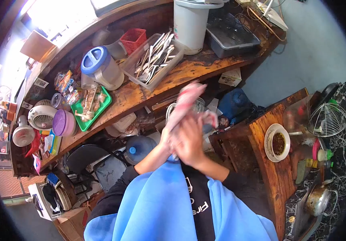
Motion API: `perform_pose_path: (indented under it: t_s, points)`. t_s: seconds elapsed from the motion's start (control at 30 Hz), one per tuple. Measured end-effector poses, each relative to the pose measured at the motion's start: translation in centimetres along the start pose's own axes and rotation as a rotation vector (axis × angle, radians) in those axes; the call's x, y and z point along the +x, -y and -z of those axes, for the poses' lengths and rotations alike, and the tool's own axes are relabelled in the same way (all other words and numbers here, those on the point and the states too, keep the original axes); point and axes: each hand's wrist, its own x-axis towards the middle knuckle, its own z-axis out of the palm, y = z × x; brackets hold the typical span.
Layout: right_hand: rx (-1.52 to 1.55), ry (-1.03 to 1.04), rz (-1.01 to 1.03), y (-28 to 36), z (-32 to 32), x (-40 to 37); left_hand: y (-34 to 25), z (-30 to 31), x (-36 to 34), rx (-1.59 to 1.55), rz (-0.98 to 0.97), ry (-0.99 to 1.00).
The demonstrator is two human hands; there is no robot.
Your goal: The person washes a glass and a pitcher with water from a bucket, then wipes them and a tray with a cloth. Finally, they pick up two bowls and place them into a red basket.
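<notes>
In front of my chest, both hands are pressed together around a pink-and-white cloth (190, 95) with reddish patches. Its upper part sticks up above my fingers, and a loose end hangs to the right; motion blurs it. My left hand (167, 138) is closed on the cloth from the left side, partly hidden behind the other hand. Over it, my right hand (190, 140) wraps the cloth from the right, fingers pointing up.
A wooden counter ahead bears a cutlery bin (157, 60), a blue-lidded jug (102, 68), a green tray (92, 107) and a white bucket (191, 28). On the right wooden table sits a bowl of dark sauce (277, 142); a pot (317, 201) stands beyond. Below is a water jug (141, 149).
</notes>
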Motion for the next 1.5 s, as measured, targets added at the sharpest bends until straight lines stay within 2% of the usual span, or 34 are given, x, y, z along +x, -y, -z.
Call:
perform_pose_path:
  t_s: [0.07,0.1,0.13,0.2,0.23,0.27,0.33,0.4,0.43,0.53,0.6,0.67,0.73,0.77,0.8,0.83,0.87,0.9,0.93,0.97,1.0,1.03,1.07,1.13,1.17,1.2,1.23,1.27,1.33,1.37,1.4,1.47,1.5]
  points:
    - [-0.030,0.024,0.006,1.0,0.3,-0.2,4.7,2.3,-0.3,-0.708,0.056,0.077]
    - [0.133,-0.099,-0.093,0.7,0.2,0.2,0.8,0.9,0.8,-0.794,0.284,0.073]
    - [0.069,-0.254,-0.067,0.0,0.7,1.1,-0.6,0.1,2.0,-0.661,0.379,-0.049]
    - [0.302,-0.390,-0.212,-1.0,1.6,2.0,-1.7,0.0,1.6,-0.856,0.424,0.045]
    - [0.635,-0.456,-0.323,-2.0,1.2,2.3,-2.4,0.0,1.6,-0.919,0.450,0.145]
    - [1.042,-0.452,-0.414,-2.7,1.8,2.7,-4.0,-1.1,1.6,-0.957,0.588,0.022]
    - [1.099,-0.527,-0.447,-2.7,2.9,3.2,-3.3,-1.0,1.2,-0.958,0.628,0.102]
    - [1.144,-0.644,-0.515,-3.7,3.0,3.6,-2.1,-1.3,1.1,-0.825,0.773,-0.067]
    - [1.094,-0.567,-0.469,-4.0,3.8,3.6,-1.3,-1.8,1.0,-0.537,0.775,-0.117]
    - [1.054,-0.485,-0.430,-4.7,4.2,3.8,-1.5,-2.1,1.7,-0.225,0.351,-0.151]
    - [0.836,-0.444,-0.383,-4.4,4.0,3.5,-4.2,-2.4,1.7,-0.379,0.285,0.081]
    - [0.647,-0.345,-0.346,-3.8,4.2,3.8,-4.4,-2.6,1.8,-0.104,0.183,0.164]
    - [0.876,-0.240,-0.473,-3.4,4.4,4.3,-5.2,-2.9,1.6,0.286,0.154,0.114]
    - [1.067,-0.246,-0.525,-3.7,4.1,4.6,-5.3,-2.8,1.6,0.038,0.278,0.093]
    - [1.257,-0.256,-0.575,-3.8,4.0,5.1,-4.7,-2.4,1.6,-0.097,0.265,0.102]
    - [1.337,-0.300,-0.535,-3.4,3.7,5.4,-4.7,-2.4,1.6,-0.207,0.276,0.096]
    - [1.408,-0.110,-0.660,-4.7,3.3,4.1,-5.0,-2.5,1.6,-0.320,0.288,0.089]
    - [1.402,-0.086,-0.690,-4.7,2.9,3.5,-4.0,-1.5,1.6,-0.428,0.263,0.123]
    - [1.398,-0.061,-0.717,-4.3,2.2,2.8,-3.0,-1.1,1.6,-0.575,0.144,0.089]
    - [1.183,-0.262,-0.627,-4.0,-0.1,1.8,-3.2,-0.9,1.7,-0.693,0.152,0.125]
    - [0.974,-0.285,-0.517,-3.3,-0.2,1.3,-3.4,-0.4,1.7,-0.811,0.163,0.158]
    - [0.826,-0.308,-0.441,-2.5,-0.2,1.0,-3.6,-0.2,1.4,-0.865,0.213,0.088]
    - [0.522,-0.321,-0.208,-1.4,0.5,0.3,-3.3,-0.6,1.7,-0.792,0.150,-0.120]
    - [0.718,-0.335,-0.318,0.9,0.5,0.6,-5.6,-2.1,2.6,-0.721,0.177,-0.157]
    - [0.543,-0.276,-0.190,1.2,0.2,0.5,-5.9,-2.3,2.8,-0.677,0.187,-0.318]
    - [0.366,-0.217,-0.062,1.2,-0.1,0.4,-5.6,-2.1,3.0,-0.830,0.236,-0.093]
    - [0.266,-0.129,0.138,-0.5,-0.2,0.7,-4.9,-1.6,3.0,-0.861,0.228,-0.081]
    - [0.262,-0.134,0.143,-0.9,-0.2,1.3,-4.4,-1.1,3.1,-0.892,0.218,-0.064]
    - [0.683,-0.341,0.066,-1.4,-0.2,1.9,-6.4,-3.7,2.9,-0.798,0.206,-0.268]
    - [0.686,-0.342,0.059,-1.2,0.0,1.9,-5.9,-4.1,2.7,-0.867,0.183,-0.161]
    - [0.966,-0.406,-0.181,-1.0,0.5,2.0,-5.1,-3.9,2.4,-0.804,0.219,-0.195]
    - [1.503,-0.514,-0.681,-1.0,1.6,2.3,-4.1,-3.1,1.7,-0.611,0.122,-0.118]
    - [1.669,-0.424,-0.787,-2.4,1.5,2.2,-3.9,-3.4,1.7,-0.484,0.018,-0.151]
